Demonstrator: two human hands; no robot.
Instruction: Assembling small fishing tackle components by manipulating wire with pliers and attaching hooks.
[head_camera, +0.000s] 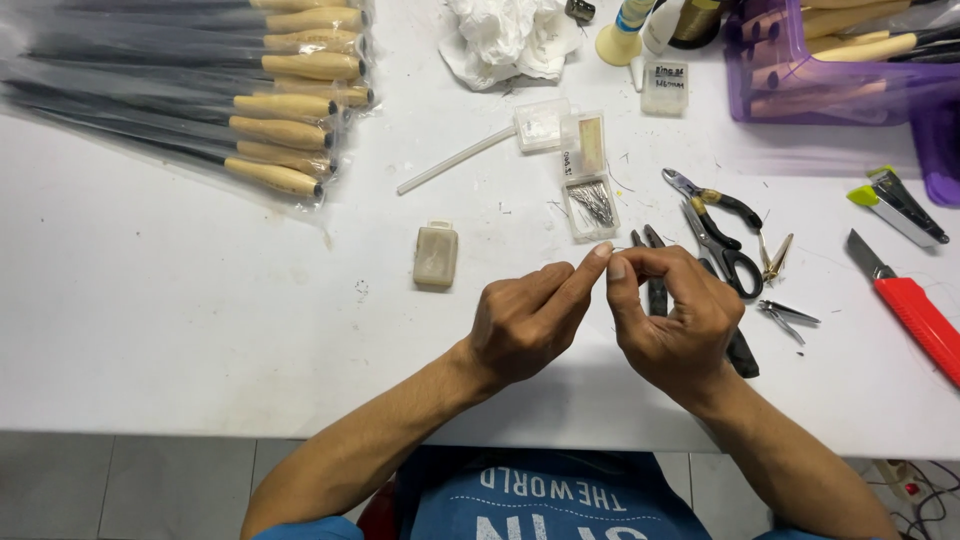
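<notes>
1. Left hand (525, 320) and right hand (675, 320) meet at frame centre, fingertips pinched together on something tiny; too small to identify, likely a pin.
2. Open clear box of metal pins (590, 205) sits just above the hands, within easy reach.
3. Scissors (725, 250) and pliers (712, 195) lie right of the hands.
4. Bagged wooden-handled tools (250, 90) are stacked upper left, out of the way.

The open box of pins (590, 205) is lying on the desk (180, 300), just behind both hands. The small block (436, 255) is sitting to its left, the scissors (722, 245) to its right, the bundled handles (290, 100) far behind-left.
</notes>
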